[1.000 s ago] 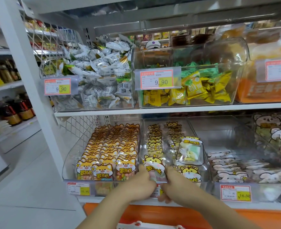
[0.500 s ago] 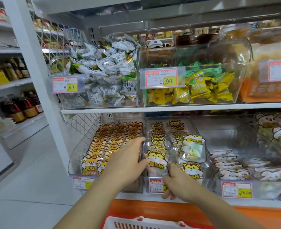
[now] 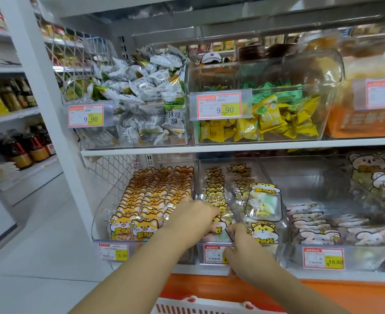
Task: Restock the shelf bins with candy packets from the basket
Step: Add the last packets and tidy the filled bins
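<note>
Both hands work at the front of the middle clear bin on the lower shelf. My left hand reaches over the bin's front left corner, fingers curled on the front candy packet with a yellow cartoon animal. My right hand sits at the bin's front wall with its fingers up on the same packet's lower edge. Rows of like packets fill the bin behind. The left bin holds orange cartoon packets. The white and red basket shows at the bottom edge.
The right lower bin holds pale cartoon packets at its front. The upper shelf carries bins of grey-white and yellow-green candies. Price tags hang on bin fronts. A white upright and bottle shelves stand left.
My left hand has moved right from the orange-packet bin onto the front packet of the middle bin. My right hand stays at that bin's front. The view has tilted slightly down.
</note>
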Demonstrator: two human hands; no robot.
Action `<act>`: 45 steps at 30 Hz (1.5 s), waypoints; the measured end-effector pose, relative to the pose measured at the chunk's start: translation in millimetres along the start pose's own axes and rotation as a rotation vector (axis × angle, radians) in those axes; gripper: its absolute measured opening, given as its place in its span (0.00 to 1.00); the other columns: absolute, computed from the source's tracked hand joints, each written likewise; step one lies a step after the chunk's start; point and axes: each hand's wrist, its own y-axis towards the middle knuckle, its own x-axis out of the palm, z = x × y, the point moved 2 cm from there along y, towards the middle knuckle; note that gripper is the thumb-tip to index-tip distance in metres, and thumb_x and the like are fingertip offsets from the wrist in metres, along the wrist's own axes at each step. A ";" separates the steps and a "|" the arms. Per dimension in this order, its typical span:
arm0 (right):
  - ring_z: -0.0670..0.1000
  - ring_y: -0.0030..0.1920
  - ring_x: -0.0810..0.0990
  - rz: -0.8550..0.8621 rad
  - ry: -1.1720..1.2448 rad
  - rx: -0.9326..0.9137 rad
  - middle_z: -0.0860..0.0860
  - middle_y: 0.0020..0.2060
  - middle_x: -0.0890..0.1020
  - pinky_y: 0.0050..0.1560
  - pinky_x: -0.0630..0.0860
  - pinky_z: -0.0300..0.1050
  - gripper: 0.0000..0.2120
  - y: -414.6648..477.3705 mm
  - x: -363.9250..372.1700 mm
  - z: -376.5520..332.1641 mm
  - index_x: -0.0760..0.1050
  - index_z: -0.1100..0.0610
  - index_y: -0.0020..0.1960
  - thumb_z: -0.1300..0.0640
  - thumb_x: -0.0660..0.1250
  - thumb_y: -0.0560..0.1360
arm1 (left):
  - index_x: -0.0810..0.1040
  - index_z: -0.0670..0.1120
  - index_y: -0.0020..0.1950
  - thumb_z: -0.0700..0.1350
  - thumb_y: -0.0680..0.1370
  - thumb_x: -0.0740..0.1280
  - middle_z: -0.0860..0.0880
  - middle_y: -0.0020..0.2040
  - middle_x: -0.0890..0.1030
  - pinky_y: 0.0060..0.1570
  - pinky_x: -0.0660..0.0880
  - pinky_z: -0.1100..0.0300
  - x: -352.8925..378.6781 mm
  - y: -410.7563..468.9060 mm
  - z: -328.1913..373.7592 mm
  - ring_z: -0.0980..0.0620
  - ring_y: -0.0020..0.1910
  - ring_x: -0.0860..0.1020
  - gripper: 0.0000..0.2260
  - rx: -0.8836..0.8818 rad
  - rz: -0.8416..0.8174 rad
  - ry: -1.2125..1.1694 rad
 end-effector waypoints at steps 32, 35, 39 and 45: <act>0.50 0.37 0.85 -0.161 -0.254 -0.040 0.51 0.47 0.80 0.41 0.83 0.48 0.10 5.0 -16.9 1.4 0.69 0.53 0.62 0.53 0.60 0.83 | 0.76 0.47 0.54 0.39 0.78 0.67 0.46 0.46 0.83 0.76 0.54 0.41 20.7 10.9 7.5 0.41 0.55 0.79 0.07 0.094 -0.049 0.128; 0.48 0.37 0.85 -0.094 -0.210 -0.015 0.49 0.50 0.80 0.43 0.82 0.48 0.14 -1.3 -8.2 2.6 0.67 0.52 0.66 0.52 0.61 0.82 | 0.77 0.47 0.54 0.36 0.77 0.66 0.47 0.46 0.84 0.77 0.52 0.41 22.6 9.0 9.4 0.44 0.53 0.80 0.08 0.089 -0.030 0.162; 0.49 0.58 0.80 0.055 -0.121 -0.100 0.47 0.69 0.73 0.60 0.78 0.48 0.30 -17.6 -15.4 -3.8 0.55 0.46 0.78 0.54 0.64 0.81 | 0.78 0.50 0.57 0.41 0.77 0.68 0.49 0.50 0.84 0.76 0.54 0.43 20.2 7.2 4.0 0.45 0.56 0.80 0.10 0.049 -0.022 0.073; 0.55 0.57 0.82 0.116 -0.579 -0.257 0.44 0.78 0.54 0.53 0.81 0.53 0.22 -21.2 -19.4 0.6 0.66 0.44 0.73 0.57 0.61 0.81 | 0.76 0.54 0.61 0.55 0.79 0.67 0.52 0.55 0.83 0.76 0.54 0.47 20.6 1.6 -7.5 0.49 0.57 0.78 0.12 -0.027 -0.019 -0.258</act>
